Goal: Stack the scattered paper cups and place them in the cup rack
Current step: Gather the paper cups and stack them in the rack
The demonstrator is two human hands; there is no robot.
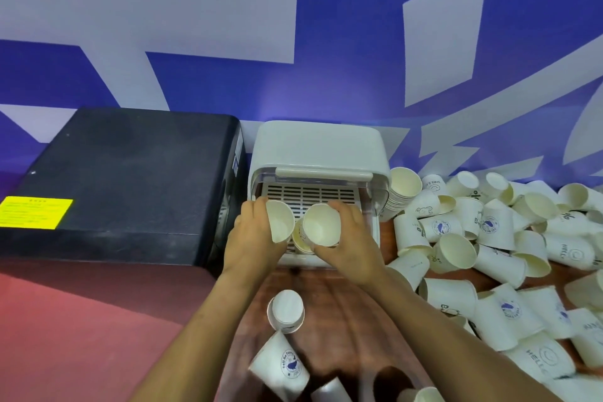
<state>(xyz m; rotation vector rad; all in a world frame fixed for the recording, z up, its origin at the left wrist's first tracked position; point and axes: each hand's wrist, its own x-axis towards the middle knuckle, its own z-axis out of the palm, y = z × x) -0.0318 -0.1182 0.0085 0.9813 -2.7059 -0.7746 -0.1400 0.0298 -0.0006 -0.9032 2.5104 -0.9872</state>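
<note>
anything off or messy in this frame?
Yes. A big heap of loose paper cups lies tumbled on the table to the right of the white cup rack, most on their sides. Three more lie toppled near the front edge. The left hand and right hand each hold a cup at the rack's opening.

Two hands, each holding one paper cup (280, 220); one white cup rack (318, 153); one black box (127, 179); dozens of loose cups (496, 228), too many to count.
</note>
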